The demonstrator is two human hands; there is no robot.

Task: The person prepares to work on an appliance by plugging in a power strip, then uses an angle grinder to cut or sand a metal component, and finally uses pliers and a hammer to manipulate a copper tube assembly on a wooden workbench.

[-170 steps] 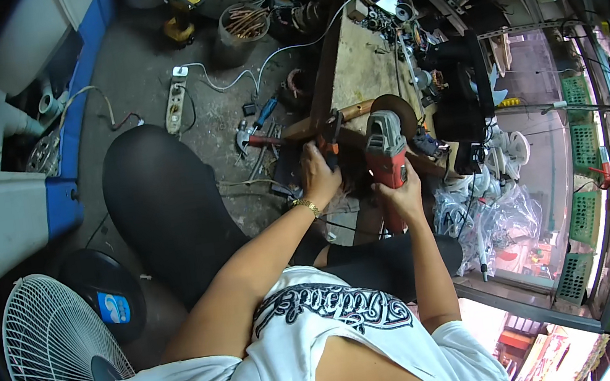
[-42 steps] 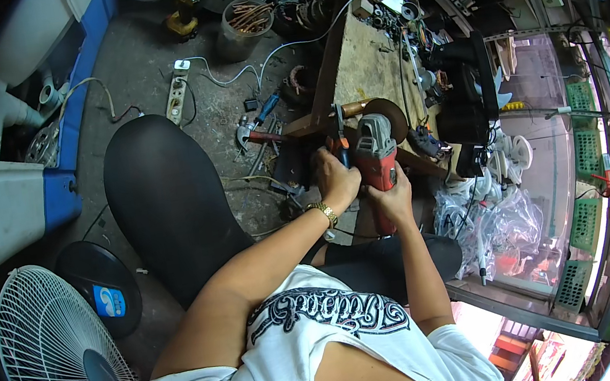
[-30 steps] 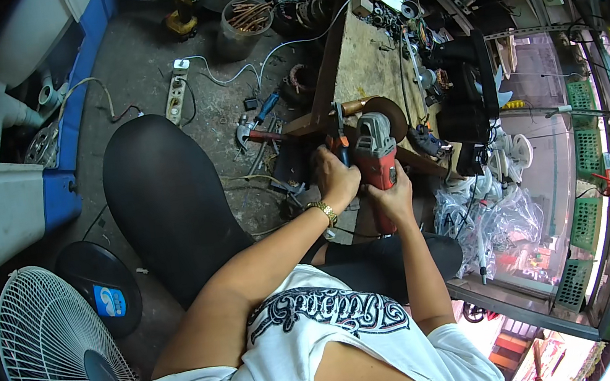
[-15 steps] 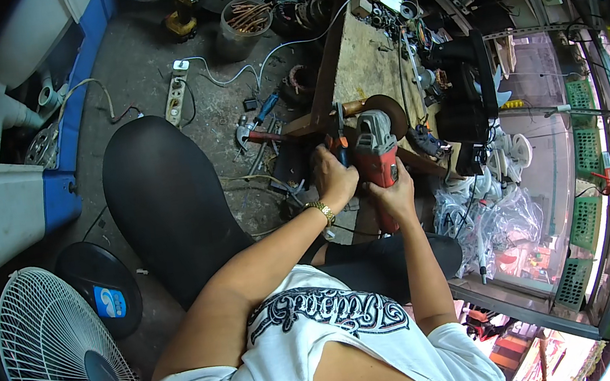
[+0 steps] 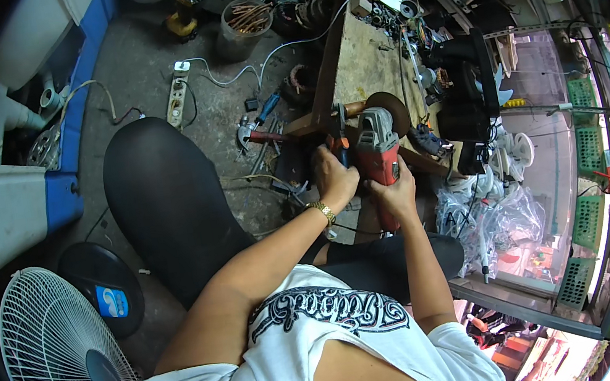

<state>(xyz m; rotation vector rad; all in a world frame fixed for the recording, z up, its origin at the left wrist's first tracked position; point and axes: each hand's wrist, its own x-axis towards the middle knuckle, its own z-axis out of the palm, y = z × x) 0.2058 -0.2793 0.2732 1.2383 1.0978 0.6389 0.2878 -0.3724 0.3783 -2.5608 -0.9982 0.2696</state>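
Observation:
My left hand (image 5: 336, 180) is closed round an orange-and-black hand tool (image 5: 340, 138), apparently pliers or a clamp, whose upright head meets a copper-coloured tube (image 5: 357, 105) at the bench edge. My right hand (image 5: 396, 192) grips a red-and-grey angle grinder (image 5: 378, 154) just right of it. The grinder's large dark disc (image 5: 394, 107) lies close to the tube; whether they touch I cannot tell. A red-handled hammer (image 5: 266, 137) and a blue-handled tool (image 5: 267, 108) lie on the floor to the left, among scattered metal pieces.
A cluttered wooden bench (image 5: 361, 60) stands ahead right, beside black equipment (image 5: 465, 115) and plastic bags (image 5: 490, 224). A power strip (image 5: 177, 92), cables, a bucket of copper offcuts (image 5: 247, 32) and a yellow drill (image 5: 182, 14) occupy the floor. A white fan (image 5: 59, 338) is behind left.
Compared with the oldest frame, my left hand and its tool have shifted right, the tool more upright. Over the last second the grinder in my right hand has edged slightly forward.

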